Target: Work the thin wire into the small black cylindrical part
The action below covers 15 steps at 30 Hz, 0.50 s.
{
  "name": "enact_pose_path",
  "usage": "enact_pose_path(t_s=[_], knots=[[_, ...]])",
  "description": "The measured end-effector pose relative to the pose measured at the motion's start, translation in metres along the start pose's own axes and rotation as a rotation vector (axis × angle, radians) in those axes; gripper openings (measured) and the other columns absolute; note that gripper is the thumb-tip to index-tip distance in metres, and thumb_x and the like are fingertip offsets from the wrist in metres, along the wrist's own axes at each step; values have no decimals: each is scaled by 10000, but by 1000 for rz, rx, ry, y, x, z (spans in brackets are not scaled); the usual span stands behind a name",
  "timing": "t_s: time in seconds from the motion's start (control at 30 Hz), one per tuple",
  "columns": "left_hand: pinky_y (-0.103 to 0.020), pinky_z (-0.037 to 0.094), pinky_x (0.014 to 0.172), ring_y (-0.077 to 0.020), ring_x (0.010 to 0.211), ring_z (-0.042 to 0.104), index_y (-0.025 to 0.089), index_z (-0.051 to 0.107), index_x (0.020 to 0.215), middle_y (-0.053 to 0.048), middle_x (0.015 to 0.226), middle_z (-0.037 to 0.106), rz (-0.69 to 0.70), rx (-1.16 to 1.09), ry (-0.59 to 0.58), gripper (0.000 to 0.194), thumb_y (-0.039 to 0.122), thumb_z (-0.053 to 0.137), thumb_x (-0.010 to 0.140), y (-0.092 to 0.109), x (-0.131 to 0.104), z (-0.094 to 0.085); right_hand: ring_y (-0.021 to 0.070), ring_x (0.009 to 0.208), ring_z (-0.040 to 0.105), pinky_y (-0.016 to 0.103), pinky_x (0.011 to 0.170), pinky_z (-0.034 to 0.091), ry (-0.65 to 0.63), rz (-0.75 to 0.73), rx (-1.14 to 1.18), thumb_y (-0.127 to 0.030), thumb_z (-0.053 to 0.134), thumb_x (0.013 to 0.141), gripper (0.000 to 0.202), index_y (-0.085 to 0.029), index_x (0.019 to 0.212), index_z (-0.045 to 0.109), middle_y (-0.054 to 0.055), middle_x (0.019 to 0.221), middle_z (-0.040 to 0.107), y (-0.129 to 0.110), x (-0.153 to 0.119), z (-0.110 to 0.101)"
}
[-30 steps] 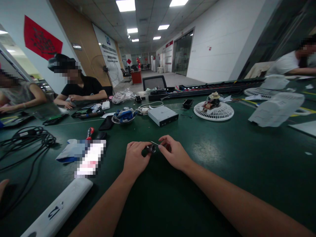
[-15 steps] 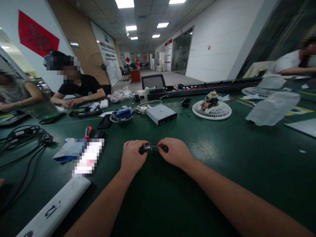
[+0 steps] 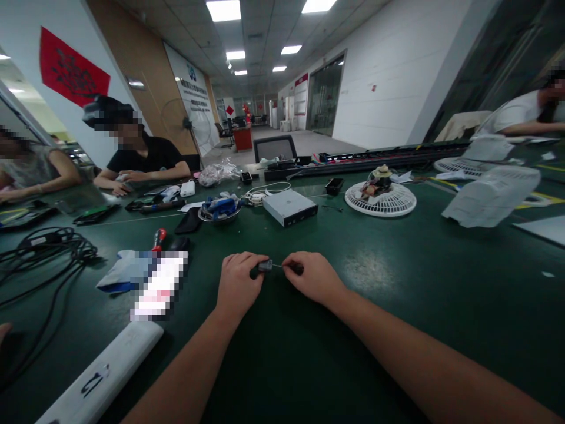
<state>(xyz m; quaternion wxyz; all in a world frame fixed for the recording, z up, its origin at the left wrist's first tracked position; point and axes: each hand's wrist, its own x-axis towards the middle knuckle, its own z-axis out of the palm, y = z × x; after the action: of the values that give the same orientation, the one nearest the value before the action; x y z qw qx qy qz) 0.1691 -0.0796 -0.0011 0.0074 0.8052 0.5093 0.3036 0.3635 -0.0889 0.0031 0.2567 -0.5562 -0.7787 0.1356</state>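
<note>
Over the green tabletop, my left hand (image 3: 241,278) is closed, thumb and fingers gripping a small grey cylindrical part (image 3: 265,266). A thin metal-looking rod (image 3: 277,266) extends from that part toward the right. Its far end is pinched between the thumb and fingertips of my right hand (image 3: 311,274). Only a small gap separates the two hands. The part's left end is hidden in my left fingers, and I cannot tell its exact kind.
A silver disc drive (image 3: 290,207) lies ahead, beside a metal bowl (image 3: 216,219) with blue items. White fan grille (image 3: 380,203) stands right of it. At left are a lit phone (image 3: 161,285), a white power strip (image 3: 101,377), a red-black screwdriver handle (image 3: 159,238) and black cables (image 3: 48,241). Other people sit around.
My view has shifted slightly, so everything appears a little lower. Both hands keep their hold, and the grey part looks slightly turned.
</note>
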Motion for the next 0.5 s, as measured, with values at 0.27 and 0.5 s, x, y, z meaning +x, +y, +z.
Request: enact_pose_path(t_s=[0.27, 0.5], knots=[[-449, 354, 991, -223, 999, 620, 277, 688, 1015, -6, 1022, 719, -17, 17, 12, 276, 147, 612, 783, 2, 0, -1, 146, 716, 616, 263, 659, 452, -7, -53, 131, -226, 551, 833, 168, -208, 885, 711, 17, 817, 698, 2, 1, -1], [-457, 306, 1029, -208, 978, 631, 275, 680, 976, 11, 995, 728, 6, 13, 2, 251, 135, 614, 779, 3, -1, -1, 139, 727, 602, 257, 665, 437, -14, -127, 56, -221, 574, 824, 143, -212, 874, 708, 10, 810, 681, 1, 0, 2]])
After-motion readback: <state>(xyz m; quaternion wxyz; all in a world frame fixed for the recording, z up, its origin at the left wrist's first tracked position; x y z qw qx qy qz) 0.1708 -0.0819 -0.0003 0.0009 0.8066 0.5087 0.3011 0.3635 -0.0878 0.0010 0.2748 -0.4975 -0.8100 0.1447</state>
